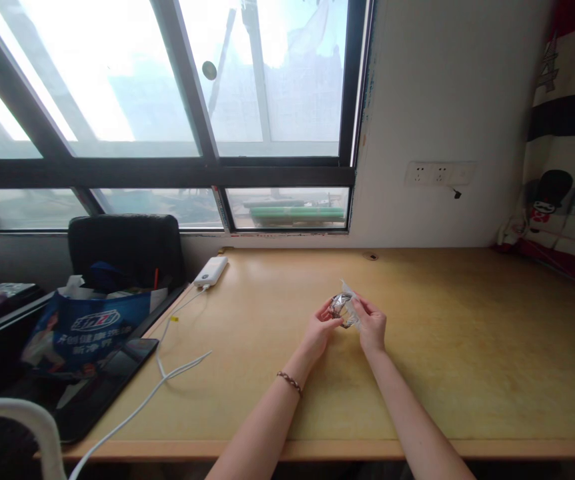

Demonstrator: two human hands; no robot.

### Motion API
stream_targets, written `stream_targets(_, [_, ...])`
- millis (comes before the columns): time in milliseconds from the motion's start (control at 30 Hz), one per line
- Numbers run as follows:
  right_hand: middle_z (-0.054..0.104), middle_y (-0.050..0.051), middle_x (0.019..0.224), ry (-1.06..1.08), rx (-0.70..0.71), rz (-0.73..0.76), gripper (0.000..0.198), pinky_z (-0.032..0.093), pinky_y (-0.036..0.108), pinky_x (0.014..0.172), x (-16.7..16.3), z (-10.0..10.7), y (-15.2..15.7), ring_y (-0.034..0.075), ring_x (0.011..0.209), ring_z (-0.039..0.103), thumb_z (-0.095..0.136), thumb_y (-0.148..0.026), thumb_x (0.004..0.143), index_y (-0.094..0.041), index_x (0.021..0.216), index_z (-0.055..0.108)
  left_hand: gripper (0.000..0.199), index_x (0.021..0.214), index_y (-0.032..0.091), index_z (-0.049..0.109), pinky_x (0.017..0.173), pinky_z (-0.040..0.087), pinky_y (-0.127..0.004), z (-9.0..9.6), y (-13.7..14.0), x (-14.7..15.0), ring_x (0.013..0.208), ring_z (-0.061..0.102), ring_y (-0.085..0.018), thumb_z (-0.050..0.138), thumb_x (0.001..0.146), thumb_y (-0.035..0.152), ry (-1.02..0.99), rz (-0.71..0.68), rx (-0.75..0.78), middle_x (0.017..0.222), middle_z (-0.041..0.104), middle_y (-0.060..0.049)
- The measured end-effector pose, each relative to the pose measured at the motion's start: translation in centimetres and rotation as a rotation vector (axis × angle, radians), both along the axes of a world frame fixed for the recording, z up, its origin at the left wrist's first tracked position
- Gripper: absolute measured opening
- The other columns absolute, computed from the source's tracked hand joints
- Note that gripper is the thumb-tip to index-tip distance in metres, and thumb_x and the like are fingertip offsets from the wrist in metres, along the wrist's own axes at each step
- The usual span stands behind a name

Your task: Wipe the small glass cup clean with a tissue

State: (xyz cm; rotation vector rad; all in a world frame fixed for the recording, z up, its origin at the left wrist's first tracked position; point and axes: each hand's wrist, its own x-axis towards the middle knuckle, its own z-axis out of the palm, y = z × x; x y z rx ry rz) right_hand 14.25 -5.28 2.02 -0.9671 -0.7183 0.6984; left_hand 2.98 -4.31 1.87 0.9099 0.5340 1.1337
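Observation:
Above the middle of the wooden table, both hands meet at a small round, shiny, silver-and-dark openwork object (339, 305); its exact kind is too small to tell. My left hand (319, 329) grips its left and lower side between thumb and fingers. A thin white sheet, like a tissue or wipe (347, 289), is pinched in my right hand (371, 325) and lies against the object's right side. Part of the object is covered by the sheet and by fingers. A brown braided bracelet (290, 383) circles my left wrist.
On the wooden table (467, 347), a white power bank (211, 271) with a white cable (137, 408) lies at the left. A black flat panel (112, 387) overlaps the left edge. Beyond it, a blue bag (90, 333) rests by a black chair (125, 247). A curtain (567, 153) hangs right.

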Motion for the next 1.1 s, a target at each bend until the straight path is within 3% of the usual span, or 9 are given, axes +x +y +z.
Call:
stream_targets(200, [0.063, 0.008, 0.096, -0.04, 0.003, -0.005, 0.033, 0.041, 0.036, 0.083, 0.17, -0.16, 0.09, 0.023, 0.092, 0.056, 0.061, -0.032, 0.062, -0.013, 0.089, 0.064, 0.062, 0.111, 0.015, 0.051, 0.082, 0.038, -0.03, 0.32, -0.03, 0.01, 0.097, 0.052, -0.022, 0.07, 0.051, 0.013, -0.035, 0.015, -0.083, 0.103, 0.059, -0.011])
stream_targets(533, [0.066, 0.007, 0.084, 0.07, -0.007, -0.021, 0.029, 0.045, 0.032, 0.073, 0.3, -0.56, 0.43, 0.021, 0.079, 0.06, 0.063, -0.031, 0.06, -0.012, 0.082, 0.065, 0.062, 0.11, 0.016, 0.052, 0.083, 0.038, -0.031, 0.21, -0.14, -0.1, 0.098, 0.051, -0.023, 0.071, 0.051, 0.013, -0.009, -0.011, -0.043, 0.1, 0.06, -0.01])
stream_targets(1100, [0.065, 0.008, 0.087, -0.012, 0.01, 0.002, 0.028, 0.044, 0.035, 0.078, 0.34, -0.11, 0.05, 0.021, 0.082, 0.059, 0.062, -0.03, 0.062, -0.012, 0.083, 0.064, 0.062, 0.111, 0.016, 0.051, 0.081, 0.038, -0.029, -0.08, 0.03, -0.06, 0.094, 0.052, -0.021, 0.07, 0.052, 0.012, -0.009, -0.013, -0.035, 0.1, 0.06, -0.01])
